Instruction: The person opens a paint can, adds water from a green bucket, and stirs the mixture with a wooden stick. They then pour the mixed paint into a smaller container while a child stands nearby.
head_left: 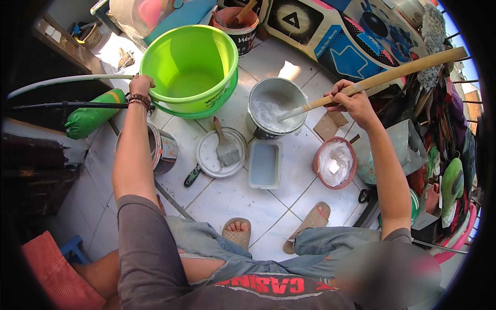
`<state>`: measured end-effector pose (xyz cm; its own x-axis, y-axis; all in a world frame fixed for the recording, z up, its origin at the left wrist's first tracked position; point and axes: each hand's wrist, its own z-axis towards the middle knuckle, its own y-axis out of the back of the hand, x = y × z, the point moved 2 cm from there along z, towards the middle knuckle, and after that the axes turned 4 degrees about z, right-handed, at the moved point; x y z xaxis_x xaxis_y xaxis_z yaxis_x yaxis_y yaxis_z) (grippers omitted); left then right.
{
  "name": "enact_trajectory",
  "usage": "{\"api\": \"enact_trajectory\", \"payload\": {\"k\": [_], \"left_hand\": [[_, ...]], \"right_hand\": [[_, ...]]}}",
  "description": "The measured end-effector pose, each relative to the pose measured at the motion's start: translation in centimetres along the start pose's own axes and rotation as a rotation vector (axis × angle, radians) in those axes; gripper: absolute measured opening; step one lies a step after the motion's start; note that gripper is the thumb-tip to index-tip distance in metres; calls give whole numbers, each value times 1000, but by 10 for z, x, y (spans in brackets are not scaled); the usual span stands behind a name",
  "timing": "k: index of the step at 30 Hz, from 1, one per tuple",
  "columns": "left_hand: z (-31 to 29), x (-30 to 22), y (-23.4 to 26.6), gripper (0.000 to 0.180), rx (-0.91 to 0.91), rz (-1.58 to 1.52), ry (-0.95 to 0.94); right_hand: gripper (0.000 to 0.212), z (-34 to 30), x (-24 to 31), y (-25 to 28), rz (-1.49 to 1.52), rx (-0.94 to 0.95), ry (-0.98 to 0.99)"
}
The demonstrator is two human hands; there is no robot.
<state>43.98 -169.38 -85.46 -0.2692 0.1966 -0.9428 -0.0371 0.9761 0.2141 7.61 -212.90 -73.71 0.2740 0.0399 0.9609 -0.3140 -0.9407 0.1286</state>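
Stick of pale wood [408, 71] slanted across the right half of the view, its long axis running from low left to upper right. Its coated lower end pointed down into grey paste [268, 107] inside the round pail [283, 87]; its bare end jutted past the right hand [351, 101]. That hand pinched the shaft between thumb and fingers. The left hand [143, 84], well apart from it, lay with curled fingers at the rim of the green tub [217, 59]; whether it gripped the rim I could not tell. Dark lettering marked the tub's side, pale lettering the red-rimmed pail [243, 36] behind, and red lettering stood upside down on the shirt [248, 300]. The printed package [320, 51] bore 1 big blue arrow.
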Motion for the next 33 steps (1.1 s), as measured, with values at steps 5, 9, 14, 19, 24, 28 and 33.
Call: {"api": "enact_trajectory", "payload": {"k": [5, 9, 14, 19, 24, 28, 33], "left_hand": [[-14, -31, -35, 21, -4, 55, -93], [-24, -39, -49, 21, -69, 90, -131], [-49, -76, -66, 26, -23, 214, -268], [-73, -106, -65, 23, -22, 265, -390], [-98, -118, -76, 24, -120, 441, -576], [-118, -127, -83, 28, -114, 584, -638], [-134, -130, -87, 30, -143, 661, -701]], "right_hand": [[8, 3, -8, 8, 19, -6, 30], [8, -1, -9, 9, 23, -10, 8], [8, -2, -9, 9, 5, -29, 16], [10, 1, -8, 4, -1, -16, 46], [11, 2, -2, -4, -39, -11, 74], [12, 2, -3, -4, -45, -12, 66], [10, 0, -6, 0, -22, -11, 68]]}}
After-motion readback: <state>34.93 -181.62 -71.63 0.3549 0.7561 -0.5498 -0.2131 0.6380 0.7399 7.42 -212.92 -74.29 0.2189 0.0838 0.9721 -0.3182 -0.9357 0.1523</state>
